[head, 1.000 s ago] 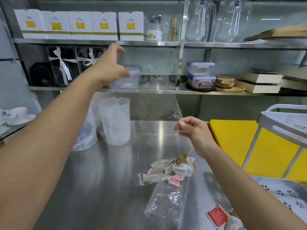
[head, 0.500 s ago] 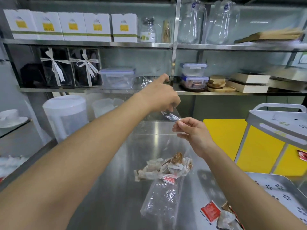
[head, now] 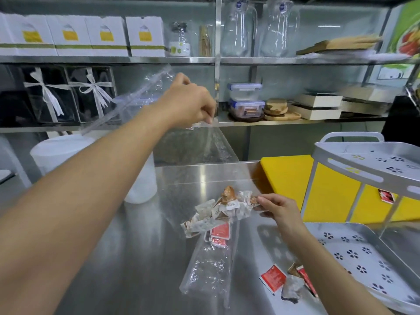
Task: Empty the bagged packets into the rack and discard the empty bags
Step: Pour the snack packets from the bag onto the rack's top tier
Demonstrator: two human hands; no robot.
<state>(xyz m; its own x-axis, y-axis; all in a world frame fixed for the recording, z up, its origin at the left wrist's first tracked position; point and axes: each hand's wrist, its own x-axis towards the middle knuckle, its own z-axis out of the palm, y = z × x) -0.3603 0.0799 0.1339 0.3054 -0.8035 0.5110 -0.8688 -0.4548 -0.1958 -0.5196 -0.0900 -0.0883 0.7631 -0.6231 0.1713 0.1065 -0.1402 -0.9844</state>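
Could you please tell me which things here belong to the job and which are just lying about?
Job:
- clear plastic bag
- red sauce packets
- white perforated metal rack

Lying about:
- white lidded plastic jug
- yellow cutting board
- white printed boxes

Stainless steel counter (head: 136,258), reflective. Two steel wall shelves (head: 295,61) behind, stocked with white boxes (head: 109,37) and lidded containers (head: 246,100). Yellow board (head: 286,178) at right.

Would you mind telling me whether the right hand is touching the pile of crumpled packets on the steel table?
Touching: in the head view, the right hand's fingertips pinch the pile's right edge.
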